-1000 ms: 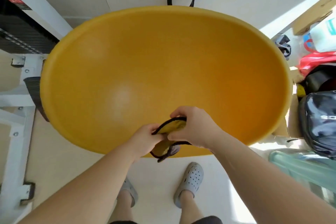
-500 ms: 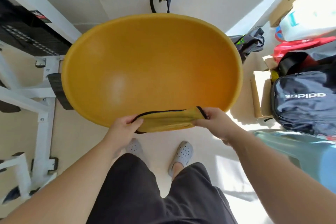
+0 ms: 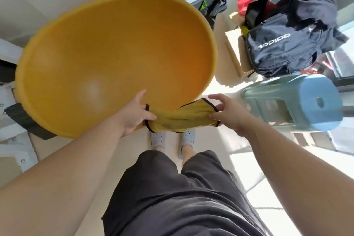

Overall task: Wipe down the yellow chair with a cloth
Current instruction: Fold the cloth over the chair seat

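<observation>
Pale flooring (image 3: 220, 161) is seen from above, sunlit at the right, with the yellow chair (image 3: 115, 53) filling the upper left as a wide, shallow, bowl-shaped shell. A yellow cloth (image 3: 180, 119) with black edging is held stretched between both hands at the chair's near rim. The left-hand grip (image 3: 134, 115) is closed round the cloth's left end, which is pinched between curled fingers, while one digit is stretched out over the shell's inner surface; this hand lies over the rim itself. The right-hand grip (image 3: 228, 115) is closed on the cloth's right end, with fingers curled over the top and the thumb beneath, just outside the rim and above the floor. Whether the cloth is pressed against the rim cannot be told.

Only a narrow bright strip of floor is left between the chair's right edge and a blue-green stool (image 3: 298, 103), which stands near the right hand. Beyond it, a cardboard box (image 3: 235, 51) and a dark sports bag (image 3: 283, 44) are crowded close to the chair. A white metal frame (image 3: 7, 140) is set against the chair's left side. Grey clogs (image 3: 172, 138) are seen directly below the cloth.
</observation>
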`<state>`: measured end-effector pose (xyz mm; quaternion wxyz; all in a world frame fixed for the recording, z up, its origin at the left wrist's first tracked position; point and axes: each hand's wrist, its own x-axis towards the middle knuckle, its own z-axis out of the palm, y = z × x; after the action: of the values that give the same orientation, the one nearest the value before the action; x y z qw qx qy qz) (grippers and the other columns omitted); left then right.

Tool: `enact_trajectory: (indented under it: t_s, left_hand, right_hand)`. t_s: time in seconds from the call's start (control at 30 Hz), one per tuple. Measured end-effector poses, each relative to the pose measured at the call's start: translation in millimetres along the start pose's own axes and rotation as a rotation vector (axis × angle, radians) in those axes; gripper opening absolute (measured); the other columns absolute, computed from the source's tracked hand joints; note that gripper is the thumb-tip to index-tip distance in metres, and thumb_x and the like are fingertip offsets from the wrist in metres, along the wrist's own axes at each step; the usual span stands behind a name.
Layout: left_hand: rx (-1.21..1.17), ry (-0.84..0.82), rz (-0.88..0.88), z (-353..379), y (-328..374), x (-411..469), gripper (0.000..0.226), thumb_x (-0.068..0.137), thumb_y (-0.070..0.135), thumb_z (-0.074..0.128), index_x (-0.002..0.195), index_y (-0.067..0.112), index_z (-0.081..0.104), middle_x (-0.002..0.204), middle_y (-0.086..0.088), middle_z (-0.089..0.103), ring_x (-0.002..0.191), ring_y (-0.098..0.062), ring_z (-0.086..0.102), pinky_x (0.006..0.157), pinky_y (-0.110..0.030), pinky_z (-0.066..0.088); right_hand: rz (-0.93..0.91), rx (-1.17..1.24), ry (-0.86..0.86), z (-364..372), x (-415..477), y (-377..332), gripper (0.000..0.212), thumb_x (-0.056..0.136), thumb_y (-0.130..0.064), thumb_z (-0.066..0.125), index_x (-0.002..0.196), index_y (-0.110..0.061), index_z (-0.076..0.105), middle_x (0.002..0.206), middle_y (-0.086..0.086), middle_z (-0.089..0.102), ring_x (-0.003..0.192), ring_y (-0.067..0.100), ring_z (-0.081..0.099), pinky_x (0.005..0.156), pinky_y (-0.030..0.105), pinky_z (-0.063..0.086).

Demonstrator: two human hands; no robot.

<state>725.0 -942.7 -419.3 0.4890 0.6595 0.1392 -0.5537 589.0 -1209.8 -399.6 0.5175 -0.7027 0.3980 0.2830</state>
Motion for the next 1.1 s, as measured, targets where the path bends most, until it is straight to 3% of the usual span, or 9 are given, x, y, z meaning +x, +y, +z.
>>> enact_trajectory:
  t_s: [0.13,0.23,0.4,0.5,0.67,0.8,0.93,1.03,1.1]
  left_hand:
    - [0.188,-0.098,0.126,14.7,17.9,-12.9,0.047,0.08,-0.015,0.074,0.113,0.017,0.065,0.103,-0.011,0.069,0.094,-0.028,0.067,0.074,-0.031,0.057]
    - [0.587,-0.093,0.226,37.9,32.5,-15.4,0.04,0.073,-0.004,0.085,0.102,0.02,0.071,0.097,0.003,0.067,0.086,-0.015,0.065,0.072,-0.021,0.052]
    - [1.126,0.078,0.509,94.8,53.7,-3.4,0.031,0.078,0.005,0.079,0.104,0.02,0.074,0.104,0.004,0.059,0.098,-0.02,0.055,0.084,-0.027,0.042]
    - [1.251,0.102,0.643,137.6,68.8,6.2,0.008,0.088,0.015,0.073,0.088,0.023,0.075,0.098,-0.001,0.06,0.099,-0.024,0.057,0.075,-0.027,0.04]
    - [1.127,0.036,0.612,219.8,84.4,20.4,0.016,0.094,0.022,0.068,0.089,0.01,0.077,0.117,0.017,0.053,0.108,0.0,0.048,0.096,-0.03,0.04]
    - [0.684,0.061,0.428,300.4,90.1,17.3,0.023,0.098,0.021,0.058,0.088,0.002,0.066,0.084,0.0,0.06,0.083,-0.015,0.055,0.074,-0.029,0.045]
    - [0.281,0.069,0.301,376.3,91.4,18.3,0.015,0.1,0.017,0.056,0.106,0.006,0.065,0.105,-0.01,0.065,0.101,-0.025,0.062,0.09,-0.039,0.053]
    - [0.228,0.026,0.239,426.2,91.3,21.8,0.02,0.103,0.018,0.054,0.113,0.003,0.063,0.11,-0.019,0.069,0.099,-0.035,0.068,0.086,-0.052,0.06]
    - [0.263,0.019,0.228,457.3,93.2,24.9,0.019,0.105,0.02,0.052,0.111,0.007,0.064,0.101,-0.015,0.069,0.087,-0.031,0.07,0.073,-0.046,0.061]
  right_hand:
    - [-0.067,0.181,0.246,-6.4,-24.3,15.9,0.026,0.092,-0.008,0.069,0.102,-0.031,0.068,0.107,0.011,0.066,0.097,0.032,0.068,0.078,0.044,0.063]
    - [-0.124,0.269,0.369,-12.3,-41.1,31.4,0.024,0.093,-0.007,0.067,0.087,-0.03,0.073,0.1,0.005,0.068,0.096,0.027,0.068,0.078,0.036,0.062]
    - [-0.127,0.345,0.466,-42.6,-62.6,64.5,0.019,0.083,-0.015,0.082,0.087,-0.032,0.074,0.095,0.0,0.066,0.09,0.021,0.067,0.077,0.031,0.059]
    - [-0.112,0.094,0.447,-70.1,-68.2,91.4,0.036,0.073,-0.023,0.089,0.104,-0.029,0.07,0.09,-0.009,0.064,0.081,0.009,0.061,0.067,0.018,0.044]
    - [-0.048,-0.103,0.512,-127.1,-54.7,156.4,0.003,0.08,-0.026,0.079,0.078,-0.025,0.077,0.063,-0.007,0.058,0.065,0.017,0.053,0.056,0.027,0.034]
    - [-0.035,0.437,0.452,-189.8,-63.2,208.2,0.026,0.07,-0.03,0.08,0.082,-0.008,0.076,0.072,0.005,0.059,0.071,0.018,0.051,0.067,0.033,0.038]
    - [-0.129,0.84,0.393,-246.1,-82.7,243.8,0.034,0.076,-0.019,0.073,0.1,0.006,0.07,0.086,0.013,0.063,0.082,0.025,0.061,0.083,0.043,0.053]
    - [-0.093,0.948,0.544,-278.6,-89.4,262.9,0.007,0.085,-0.017,0.071,0.089,-0.011,0.072,0.08,0.008,0.061,0.073,0.022,0.059,0.068,0.035,0.053]
    - [-0.058,0.91,0.673,-294.9,-89.8,273.0,0.007,0.091,-0.015,0.07,0.084,-0.017,0.071,0.08,0.005,0.064,0.073,0.018,0.06,0.062,0.027,0.053]
